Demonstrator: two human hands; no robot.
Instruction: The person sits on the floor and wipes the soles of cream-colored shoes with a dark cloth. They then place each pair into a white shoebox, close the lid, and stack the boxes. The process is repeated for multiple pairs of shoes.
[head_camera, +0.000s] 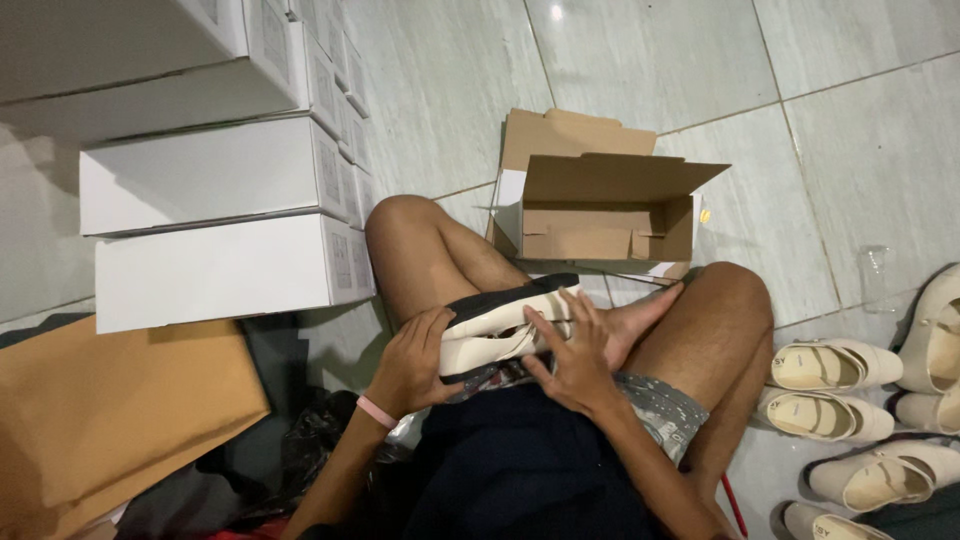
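three white boxes (215, 180) stacked at left, one brown paper sheet (110, 410) below. in the lap, one cream shoe (500, 335), clasped by left hand (410, 365) at its heel end and right hand (575, 355) curled over its middle. beyond, one open cardboard box (605, 215). at right, six cream shoes (835, 365) crowding the floor.

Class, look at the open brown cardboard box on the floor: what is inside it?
The open cardboard box shows only bare brown walls and folded inner flaps; no shoe is visible. Its floor near the front wall is hidden from view.
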